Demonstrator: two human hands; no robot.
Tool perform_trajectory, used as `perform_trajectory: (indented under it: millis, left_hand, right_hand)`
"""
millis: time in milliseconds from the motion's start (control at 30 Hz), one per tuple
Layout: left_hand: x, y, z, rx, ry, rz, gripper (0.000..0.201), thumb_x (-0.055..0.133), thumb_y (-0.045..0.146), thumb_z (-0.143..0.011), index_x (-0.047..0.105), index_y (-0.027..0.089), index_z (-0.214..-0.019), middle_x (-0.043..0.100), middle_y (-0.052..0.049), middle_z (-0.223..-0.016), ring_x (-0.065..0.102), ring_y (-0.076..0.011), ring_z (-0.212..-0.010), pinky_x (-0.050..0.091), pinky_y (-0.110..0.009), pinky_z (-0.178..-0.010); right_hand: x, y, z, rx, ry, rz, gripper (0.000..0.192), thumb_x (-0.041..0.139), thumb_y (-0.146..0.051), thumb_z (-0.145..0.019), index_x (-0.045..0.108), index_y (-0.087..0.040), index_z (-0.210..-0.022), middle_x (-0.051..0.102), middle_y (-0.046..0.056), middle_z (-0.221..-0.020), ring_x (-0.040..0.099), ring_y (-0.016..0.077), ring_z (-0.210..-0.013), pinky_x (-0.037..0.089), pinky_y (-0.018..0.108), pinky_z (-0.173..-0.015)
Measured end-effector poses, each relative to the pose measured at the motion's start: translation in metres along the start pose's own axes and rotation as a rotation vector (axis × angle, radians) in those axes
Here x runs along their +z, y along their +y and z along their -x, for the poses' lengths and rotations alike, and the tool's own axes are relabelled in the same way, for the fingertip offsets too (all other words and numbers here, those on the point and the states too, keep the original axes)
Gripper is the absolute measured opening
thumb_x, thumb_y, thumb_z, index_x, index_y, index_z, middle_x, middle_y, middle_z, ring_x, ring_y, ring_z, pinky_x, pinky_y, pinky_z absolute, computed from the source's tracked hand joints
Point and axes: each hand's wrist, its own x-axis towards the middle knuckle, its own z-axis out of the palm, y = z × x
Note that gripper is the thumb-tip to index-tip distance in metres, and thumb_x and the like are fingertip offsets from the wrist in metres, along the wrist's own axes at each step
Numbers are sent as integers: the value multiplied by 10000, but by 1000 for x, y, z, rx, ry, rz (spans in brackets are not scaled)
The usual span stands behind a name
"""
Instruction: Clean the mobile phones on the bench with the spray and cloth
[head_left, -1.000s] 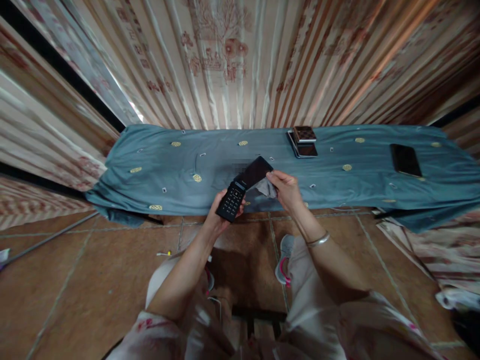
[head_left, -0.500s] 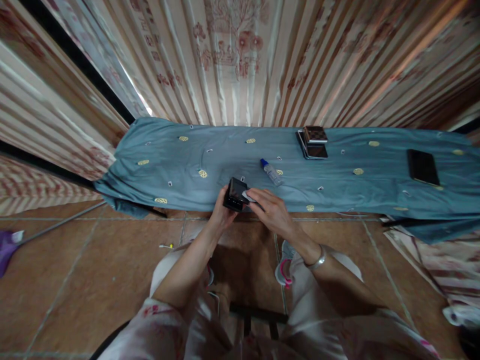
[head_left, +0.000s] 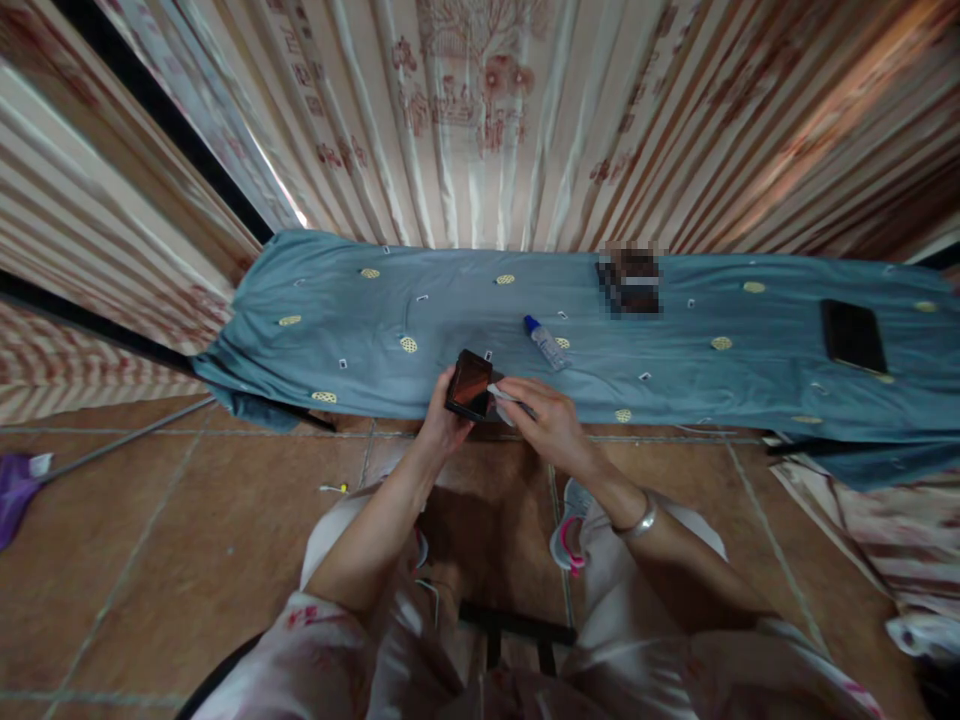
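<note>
My left hand point(head_left: 442, 418) is closed around the left side of a small black device with a glossy screen point(head_left: 471, 385); its exact kind does not show. The screen faces up and mirrors a brownish tone. At the device's right edge, my right hand point(head_left: 546, 420) pinches a small white cloth point(head_left: 504, 402), partly hidden by the fingers. A clear bottle with a blue cap point(head_left: 547, 343) lies on its side just beyond the right hand, on the blue-green cloth cover point(head_left: 450, 320).
A blurred-out stack of items point(head_left: 630, 282) sits toward the back, right of the bottle. Farther right lies a flat black case or tablet point(head_left: 853, 336). A patterned curtain point(head_left: 480, 120) hangs behind the covered table. A purple broom-like head point(head_left: 16, 490) rests on the tiled floor.
The device has turned in my left hand, so its screen now faces me more squarely and its lower side no longer shows. My right hand stays at its edge with the cloth.
</note>
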Motion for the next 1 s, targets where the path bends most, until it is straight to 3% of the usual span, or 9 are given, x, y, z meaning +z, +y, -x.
perform_trajectory:
  millis: [133, 267, 433, 600, 767, 1000]
  left_hand:
    - [3, -1, 4, -15, -73, -60, 420, 350, 402, -979, 657, 127, -900, 711, -53, -711, 663, -147, -615, 555, -260, -619]
    - [1, -7, 1, 30, -89, -166, 390, 418, 452, -953, 632, 126, -967, 682, -34, -661, 628, -135, -519, 519, -240, -525]
    - [-3, -13, -3, 102, -144, -266, 437, 527, 545, -887, 625, 121, -925, 655, -29, -679, 587, -114, -493, 462, -225, -462]
    - [-2, -16, -1, 104, -169, -310, 466, 522, 572, -881, 627, 118, -890, 640, -23, -659, 561, -96, -482, 437, -211, -449]
    - [-4, -17, -3, 131, -127, -391, 487, 554, 597, -851, 636, 118, -846, 625, -20, -568, 586, -115, -492, 470, -217, -480]
    - [-5, -19, -4, 143, -145, -434, 533, 797, 505, -646, 677, 110, -984, 695, -30, -707, 644, -145, -570, 556, -301, -625]
  right_hand:
    - [3, 9, -1, 201, 72, -163, 206, 602, -324, -898, 741, -254, -1033, 759, 35, -1047, 704, 206, -969, 554, 348, -887]
    - [5, 14, -3, 417, 82, -292, 235, 637, -385, -843, 763, -238, -977, 770, 23, -930, 703, 200, -824, 555, 319, -765]
    - [2, 25, -10, 556, 168, -425, 269, 695, -450, -767, 770, -229, -900, 749, 12, -808, 651, 168, -692, 518, 284, -664]
    - [7, 34, -13, 636, 157, -565, 316, 723, -500, -719, 760, -212, -845, 711, -2, -729, 600, 141, -627, 478, 256, -605]
    - [16, 32, -12, 643, 124, -643, 365, 727, -522, -703, 757, -196, -865, 718, 0, -780, 617, 155, -691, 490, 262, -646]
    - [14, 35, -10, 611, 131, -541, 397, 678, -534, -748, 757, -199, -946, 746, 16, -845, 665, 178, -748, 535, 296, -711]
